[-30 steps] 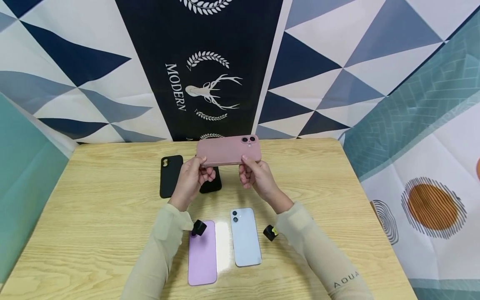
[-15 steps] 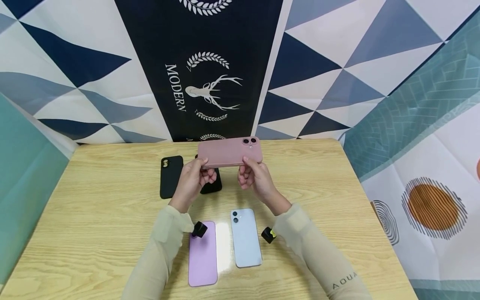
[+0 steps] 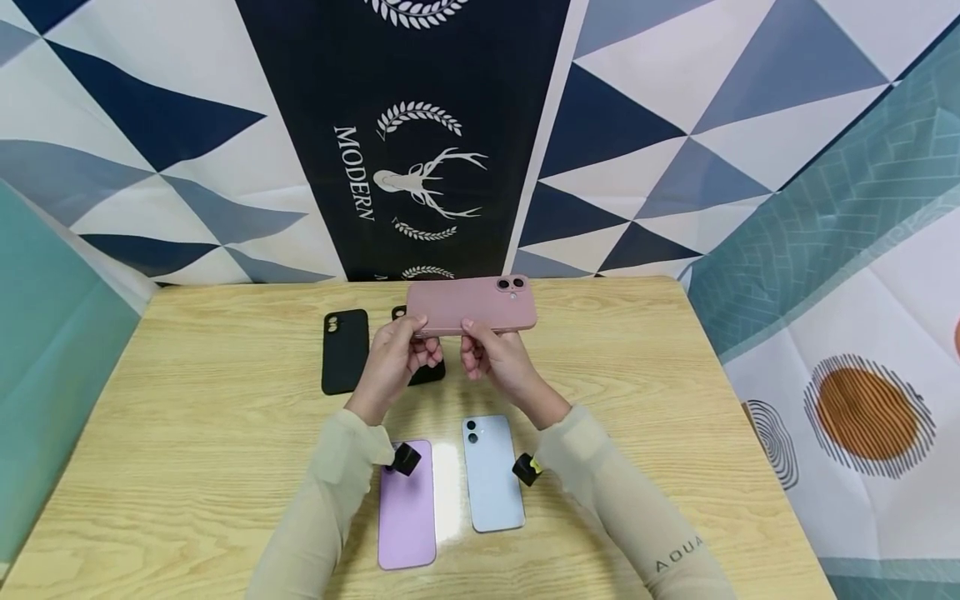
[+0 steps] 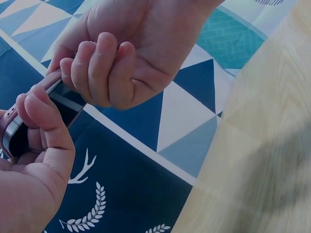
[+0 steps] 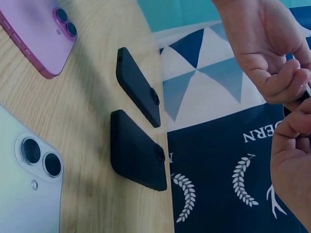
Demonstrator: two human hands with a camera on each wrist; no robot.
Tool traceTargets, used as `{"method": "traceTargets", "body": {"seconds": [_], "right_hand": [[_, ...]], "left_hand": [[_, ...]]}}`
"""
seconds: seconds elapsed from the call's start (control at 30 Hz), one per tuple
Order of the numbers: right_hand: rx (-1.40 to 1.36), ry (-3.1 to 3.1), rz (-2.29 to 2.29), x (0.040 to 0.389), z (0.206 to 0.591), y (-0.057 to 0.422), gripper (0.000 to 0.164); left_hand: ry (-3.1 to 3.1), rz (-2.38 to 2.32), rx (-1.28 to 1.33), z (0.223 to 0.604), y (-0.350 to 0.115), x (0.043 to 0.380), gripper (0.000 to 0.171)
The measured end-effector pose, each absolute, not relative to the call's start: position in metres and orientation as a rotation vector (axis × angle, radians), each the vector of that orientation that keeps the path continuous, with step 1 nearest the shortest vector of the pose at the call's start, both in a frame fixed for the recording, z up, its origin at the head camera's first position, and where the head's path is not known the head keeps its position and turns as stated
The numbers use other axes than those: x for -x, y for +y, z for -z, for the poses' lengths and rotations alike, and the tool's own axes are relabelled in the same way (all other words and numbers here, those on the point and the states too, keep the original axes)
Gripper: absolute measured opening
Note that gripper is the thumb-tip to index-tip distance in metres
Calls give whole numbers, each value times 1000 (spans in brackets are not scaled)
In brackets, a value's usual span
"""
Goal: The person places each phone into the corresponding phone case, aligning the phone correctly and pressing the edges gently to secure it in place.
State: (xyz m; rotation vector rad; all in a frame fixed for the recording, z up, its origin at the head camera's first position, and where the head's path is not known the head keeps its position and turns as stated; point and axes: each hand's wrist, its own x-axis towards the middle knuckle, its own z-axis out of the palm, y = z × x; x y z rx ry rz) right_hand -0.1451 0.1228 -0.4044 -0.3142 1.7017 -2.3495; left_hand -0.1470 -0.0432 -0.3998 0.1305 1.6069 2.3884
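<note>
I hold a dusty-pink phone (image 3: 471, 305) level above the table, back and camera lenses facing me. My left hand (image 3: 415, 335) pinches its lower left edge and my right hand (image 3: 476, 337) pinches the lower edge close beside it. In the left wrist view the pink phone (image 4: 30, 127) shows its dark screen, with my left thumb (image 4: 47, 121) on it and my right hand's curled fingers (image 4: 99, 68) just above. The right wrist view catches both hands at its right edge: the left hand (image 5: 272, 58) above, the right hand (image 5: 291, 155) below.
Two black cases (image 3: 345, 350) (image 3: 429, 372) lie on the wooden table (image 3: 187, 400) beyond my hands; they also show as black cases (image 5: 138, 92) (image 5: 138, 153). Nearer me lie a purple phone (image 3: 407, 504) and a light blue phone (image 3: 492, 475). Patterned cloth walls stand around the table.
The pink phone has shifted a little to the right. My right hand has slid left along its lower edge, closer to my left hand.
</note>
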Motion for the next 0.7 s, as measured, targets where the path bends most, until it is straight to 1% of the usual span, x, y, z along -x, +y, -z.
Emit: {"method": "traceTargets", "body": {"seconds": [0.13,0.3,0.4,0.57,0.7], "right_hand": [[255,1699,2358,145,404,122,33],[190,1637,2354,143,404,116,37],[215,1629,2344,141,403,112,38],[284,1616,2389,142,402,112,40],[292,1517,2450,144,401,115,41]], "left_hand": [[1575,-2402,-131,399,-43,147,24],[1513,-2427,-130,399,-39,146,24],[1503,-2407,-151,399,-36,145,27],[1578,-2332,-210,396,-36,143,26],[1720,-2236,-227,394,-40,144,35]]}}
